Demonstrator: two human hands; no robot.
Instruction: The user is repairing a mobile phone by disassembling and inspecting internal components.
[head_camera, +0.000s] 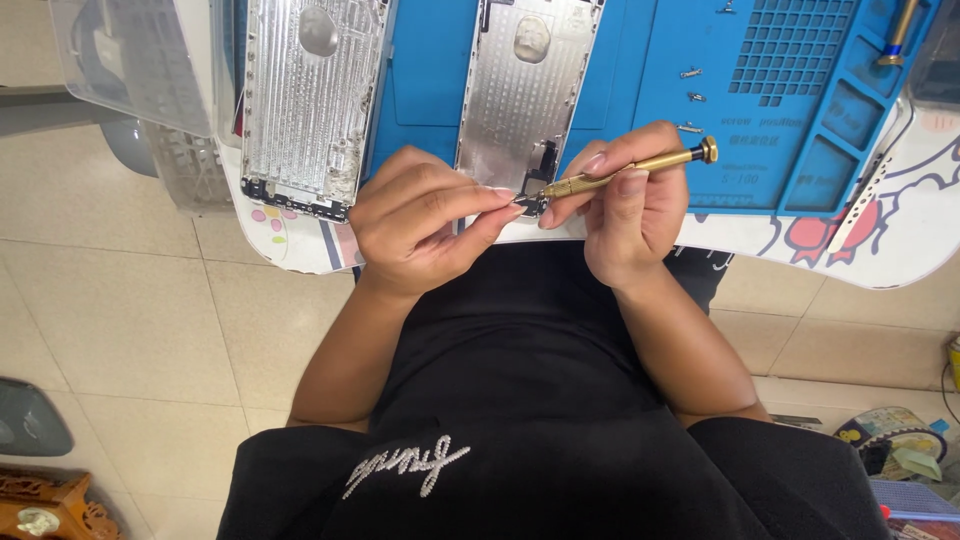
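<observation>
The right hand grips a slim brass precision screwdriver between thumb and fingers, its tip down at the near end of a bare silver metal phone housing. That housing lies on a blue silicone repair mat, at the near edge of the white worktop. The left hand pinches closed at the same near end, steadying the housing or a small part there; which of the two cannot be told. A second, stripped silver housing lies just left of the mat. Three small loose parts rest on the mat to the right. The housing looks mostly emptied already; the dark fitting at its near end remains in place.
</observation>
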